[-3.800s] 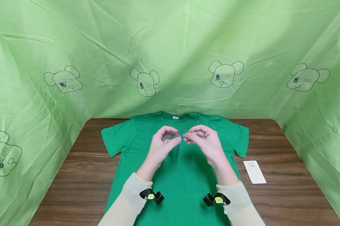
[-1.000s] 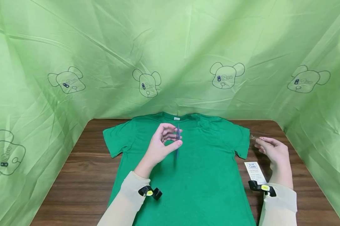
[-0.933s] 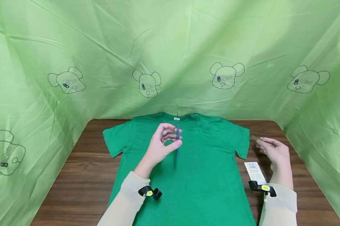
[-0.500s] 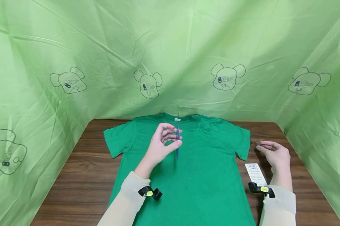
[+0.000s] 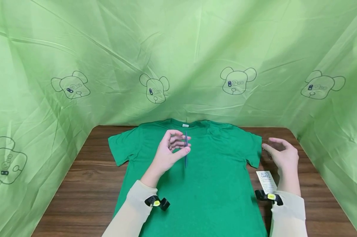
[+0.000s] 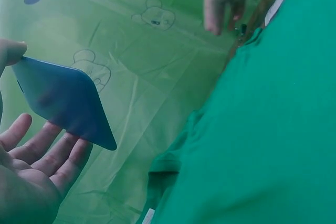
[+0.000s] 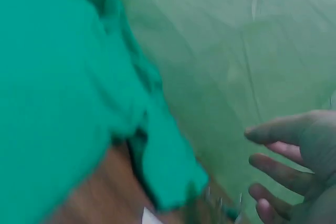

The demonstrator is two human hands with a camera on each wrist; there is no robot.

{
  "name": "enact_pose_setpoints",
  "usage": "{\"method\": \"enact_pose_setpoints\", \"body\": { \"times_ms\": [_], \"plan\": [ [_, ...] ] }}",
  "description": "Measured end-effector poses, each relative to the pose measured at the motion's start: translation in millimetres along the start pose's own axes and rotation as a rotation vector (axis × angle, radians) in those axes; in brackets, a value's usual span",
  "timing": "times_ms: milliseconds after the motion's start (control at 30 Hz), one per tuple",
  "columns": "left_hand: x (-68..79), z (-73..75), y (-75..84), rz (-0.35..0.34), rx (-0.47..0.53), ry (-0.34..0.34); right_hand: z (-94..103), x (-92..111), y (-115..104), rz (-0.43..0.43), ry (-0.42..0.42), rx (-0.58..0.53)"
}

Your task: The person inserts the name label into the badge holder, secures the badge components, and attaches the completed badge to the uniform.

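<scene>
My left hand pinches a flat, translucent blue card holder by its edges, between thumb and fingers. The holder stands upright over the chest of a green T-shirt, seen almost edge-on in the head view. My right hand hovers beyond the sleeve on the right, its fingers apart with nothing between them. Below it on the table lies a small clip-like piece, partly covered by the hand; the right wrist view shows it blurred, as clear and shiny bits.
A white paper insert printed "ID/IC CARD" lies on the dark wooden table, partly under the right wrist's camera. Light green curtains with bear-head drawings enclose the table at the back and both sides.
Earlier both hands met over the shirt; the right hand then carried the small clip-like piece to the table's right side and has now let it go. The left hand keeps the card holder nearly still.
</scene>
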State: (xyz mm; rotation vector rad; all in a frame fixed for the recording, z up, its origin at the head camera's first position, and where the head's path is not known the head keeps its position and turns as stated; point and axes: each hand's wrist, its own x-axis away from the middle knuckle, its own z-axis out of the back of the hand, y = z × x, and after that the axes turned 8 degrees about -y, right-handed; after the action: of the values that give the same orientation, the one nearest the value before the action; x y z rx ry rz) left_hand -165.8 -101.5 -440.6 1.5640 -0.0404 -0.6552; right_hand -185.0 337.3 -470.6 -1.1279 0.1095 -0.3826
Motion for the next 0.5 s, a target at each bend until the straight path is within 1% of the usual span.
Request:
{"method": "enact_pose_setpoints", "body": {
  "times_ms": [167, 300, 433, 500],
  "plan": [
    [-0.4, 0.4, -0.8, -0.007, 0.002, -0.007, -19.7, 8.4, -26.9, 0.211, -0.092, -0.169],
    [-0.2, -0.6, -1.3, -0.019, -0.001, -0.005, -32.8, 18.7, -47.1, 0.338, -0.187, -0.285],
    [0.4, -2.7, -1.8, -0.029, -0.01, -0.013, -43.1, 33.1, -68.2, 0.437, -0.274, -0.347],
    [0.5, -4.1, -1.8, -0.035, -0.01, -0.02, -48.8, 40.2, -77.4, 0.475, -0.305, -0.343]
  ]
}}
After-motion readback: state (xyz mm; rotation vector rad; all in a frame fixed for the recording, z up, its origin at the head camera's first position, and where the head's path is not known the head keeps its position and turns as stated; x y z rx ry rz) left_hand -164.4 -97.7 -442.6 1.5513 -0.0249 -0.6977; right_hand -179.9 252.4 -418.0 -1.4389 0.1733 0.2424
